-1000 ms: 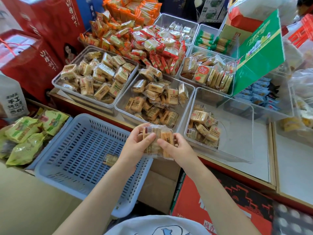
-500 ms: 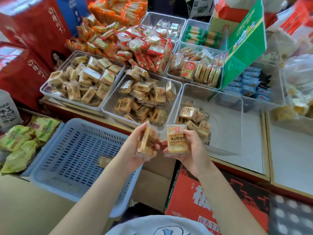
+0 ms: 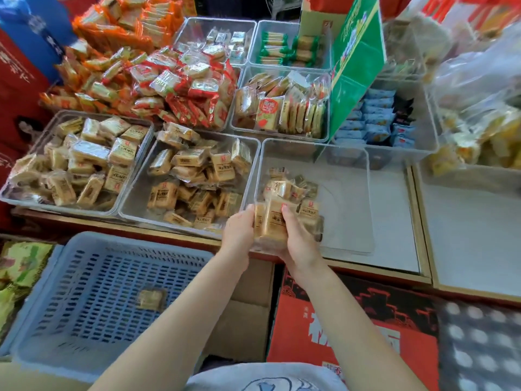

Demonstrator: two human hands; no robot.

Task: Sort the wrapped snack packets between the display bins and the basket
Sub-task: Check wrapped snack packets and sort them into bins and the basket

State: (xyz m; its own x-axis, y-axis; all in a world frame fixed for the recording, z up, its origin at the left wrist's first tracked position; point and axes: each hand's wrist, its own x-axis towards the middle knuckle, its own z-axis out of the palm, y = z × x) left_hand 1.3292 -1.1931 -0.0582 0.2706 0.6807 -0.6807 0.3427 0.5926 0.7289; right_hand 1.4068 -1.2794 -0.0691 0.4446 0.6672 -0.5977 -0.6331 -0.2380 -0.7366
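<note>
Basket [image 3: 42, 328]: down and left of my hands, blue and slotted, with one lone wrapped packet [image 3: 149, 299] lying on its floor.
Full bins: up and left of my hands, two clear bins, the far-left bin [image 3: 17, 197] and the middle bin [image 3: 132, 204], both heaped with tan packets like the ones I carry.
Left hand [image 3: 239, 230]: fingers curled round the left edge of the held packets [image 3: 269, 221], clamping them from that side.
Right hand [image 3: 296, 238]: grasping the same bundle from the right, thumb laid across its top face.
Where the packets are: pressed between both hands, right at the near wall of the sparse bin [image 3: 366, 198], whose small pile [image 3: 287, 187] sits just beyond my fingers.
Step, as I judge it: delivering this bundle into the sparse bin.
Risk one: the wrappers look slick, so if I let go unevenly, one packet could slide out and drop onto the red carton [image 3: 352, 328] below my wrists.
Risk two: I am low against the bin's near wall; pushing forward could shove the light bin backward.
Risk three: the middle bin holds near-identical packets just left of my left hand, so a drift left would missort.
Farther round: a green sign [image 3: 355, 69] leans beyond and right of my hands, over bins of blue packets [image 3: 372, 119]; it does not block my path.
</note>
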